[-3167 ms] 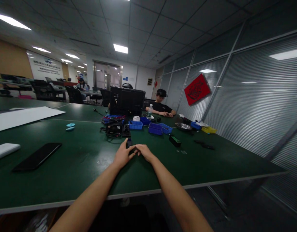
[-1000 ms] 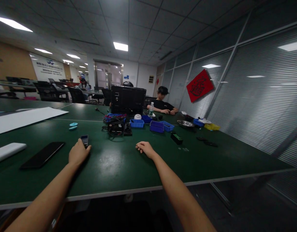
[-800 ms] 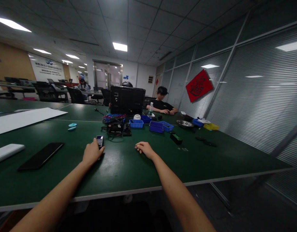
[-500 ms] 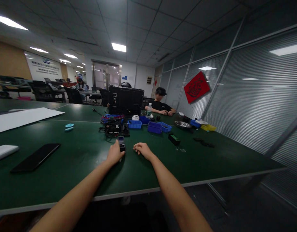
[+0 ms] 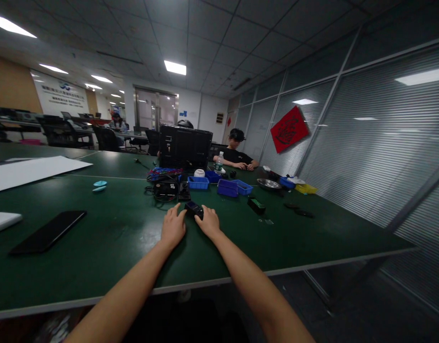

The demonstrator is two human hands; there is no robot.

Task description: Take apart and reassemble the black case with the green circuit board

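A small black box-shaped device with a dark screen sits at an angle on the green table; its exact kind I cannot make out. My right hand grips its right end between thumb and fingers. Just to the left, my left hand rests low over the table, thumb and fingers apart, with nothing in it. The left fingertips are close to the device's left end, apparently without touching it.
Beyond my hands stand a black power adapter with cables, blue bins, a baseball and a monitor. A green-topped black box lies right, a black tablet-like slab left. Across the table sits a person.
The device has passed from my left hand to my right and turned from upright to slanted. My left hand has let go and opened; my right hand has moved in and closed on it.
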